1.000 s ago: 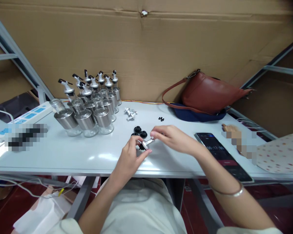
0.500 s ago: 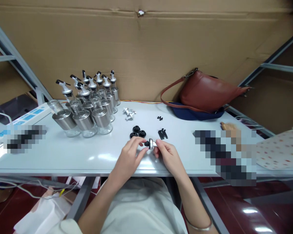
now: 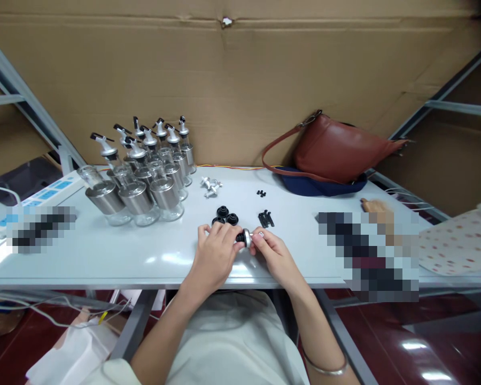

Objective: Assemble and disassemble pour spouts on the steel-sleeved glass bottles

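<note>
Between my two hands, low over the table, a silver pour spout with a black ribbed stopper (image 3: 247, 238) lies on its side. My left hand (image 3: 216, 247) pinches the black stopper end between thumb and fingers. The spout's silver end is gripped by my right hand (image 3: 271, 251), whose fingers hide part of it. Just beyond my left hand are black rubber stoppers (image 3: 232, 218), partly covered by its fingers. Black flip levers (image 3: 266, 218) lie past my right hand. Farther back sit small black pieces (image 3: 261, 193) and silver spout parts (image 3: 211, 187).
Several glass bottles with steel bands (image 3: 135, 197) stand at the left, some topped with spouts. A power strip (image 3: 50, 192) runs along the left edge. At the back right a brown leather bag (image 3: 332, 147) rests on a navy cloth (image 3: 320, 184). Cardboard (image 3: 224, 91) walls the back.
My left hand has closed further around the black stopper, its fingers now curled over it. My right hand keeps its hold on the spout and has turned slightly.
</note>
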Demonstrator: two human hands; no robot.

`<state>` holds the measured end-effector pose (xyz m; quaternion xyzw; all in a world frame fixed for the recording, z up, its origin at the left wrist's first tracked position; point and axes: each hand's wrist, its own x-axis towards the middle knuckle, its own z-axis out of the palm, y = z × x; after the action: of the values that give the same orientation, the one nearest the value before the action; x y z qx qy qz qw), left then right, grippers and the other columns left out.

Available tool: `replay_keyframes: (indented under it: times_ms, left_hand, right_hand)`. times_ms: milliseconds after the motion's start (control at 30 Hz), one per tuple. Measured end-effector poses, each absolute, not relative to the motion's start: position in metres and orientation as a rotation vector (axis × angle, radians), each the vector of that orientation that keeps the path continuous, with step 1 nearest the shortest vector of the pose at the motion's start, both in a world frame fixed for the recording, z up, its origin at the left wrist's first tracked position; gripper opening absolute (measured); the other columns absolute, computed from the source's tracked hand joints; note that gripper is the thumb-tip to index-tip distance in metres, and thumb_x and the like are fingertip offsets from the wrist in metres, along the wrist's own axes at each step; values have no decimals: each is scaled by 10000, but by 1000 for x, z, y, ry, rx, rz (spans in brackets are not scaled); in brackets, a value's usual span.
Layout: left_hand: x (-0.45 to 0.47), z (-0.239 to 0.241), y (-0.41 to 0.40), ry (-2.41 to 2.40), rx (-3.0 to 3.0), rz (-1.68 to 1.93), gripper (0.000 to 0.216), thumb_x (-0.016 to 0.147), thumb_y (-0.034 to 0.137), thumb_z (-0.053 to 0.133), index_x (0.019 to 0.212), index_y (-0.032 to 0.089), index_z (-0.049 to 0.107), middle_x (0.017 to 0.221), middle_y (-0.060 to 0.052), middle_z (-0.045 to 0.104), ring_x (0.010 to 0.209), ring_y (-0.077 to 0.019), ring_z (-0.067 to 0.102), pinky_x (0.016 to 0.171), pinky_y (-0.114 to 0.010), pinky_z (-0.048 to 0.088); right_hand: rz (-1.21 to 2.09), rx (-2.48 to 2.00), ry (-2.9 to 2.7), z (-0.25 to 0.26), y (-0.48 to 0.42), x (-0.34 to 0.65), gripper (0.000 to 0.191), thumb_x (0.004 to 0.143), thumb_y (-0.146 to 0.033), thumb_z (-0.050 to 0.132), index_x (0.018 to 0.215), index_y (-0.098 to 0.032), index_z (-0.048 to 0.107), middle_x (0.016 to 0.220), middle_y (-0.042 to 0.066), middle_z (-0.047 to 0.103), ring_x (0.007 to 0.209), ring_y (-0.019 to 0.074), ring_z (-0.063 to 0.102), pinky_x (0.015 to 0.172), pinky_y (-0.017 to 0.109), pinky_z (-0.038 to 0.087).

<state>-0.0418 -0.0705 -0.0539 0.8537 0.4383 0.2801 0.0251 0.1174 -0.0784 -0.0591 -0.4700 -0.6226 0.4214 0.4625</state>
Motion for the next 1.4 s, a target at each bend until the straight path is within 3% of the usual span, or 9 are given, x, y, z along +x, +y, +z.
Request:
replay_keyframes:
  times_ms: [200, 533, 900, 1400]
  left_hand:
    - [-41, -51, -73, 1406, 2612, 951, 185, 945, 274, 397, 1070, 208, 516, 942, -35, 639, 905, -212, 503, 822, -405, 228]
    - [-44, -50, -76, 1446, 2560, 1079, 228, 958, 300, 345, 1006, 213, 550, 933, -31, 606, 899, -212, 468, 826, -398, 193]
    - [-46, -53, -76, 1462, 2464, 1166, 288, 962, 312, 263, 959, 181, 520, 929, -67, 573, 876, -221, 422, 802, -404, 212]
    - [-48, -49, -78, 1391, 2269, 1175, 309, 969, 282, 217, 853, 200, 492, 840, -29, 546, 837, -193, 437, 794, -400, 233]
  right_hand:
    - [1007, -1122, -1547, -59, -80, 118, 411, 893, -519, 425, 658, -190, 504, 659, 5, 514, 632, 132, 453, 617, 251, 372]
    - [929, -1068, -1629, -57, -85, 118, 308, 910, -433, 442, 763, -190, 560, 712, 9, 574, 672, 135, 520, 640, 242, 405]
    - [511, -965, -1822, -55, -84, 115, 137, 901, -269, 501, 910, -204, 621, 873, 54, 675, 815, 171, 612, 735, 280, 471]
    - [-95, -897, -1971, -56, -90, 112, 196, 882, -154, 527, 1035, -226, 627, 1026, 82, 713, 910, 197, 640, 769, 345, 450]
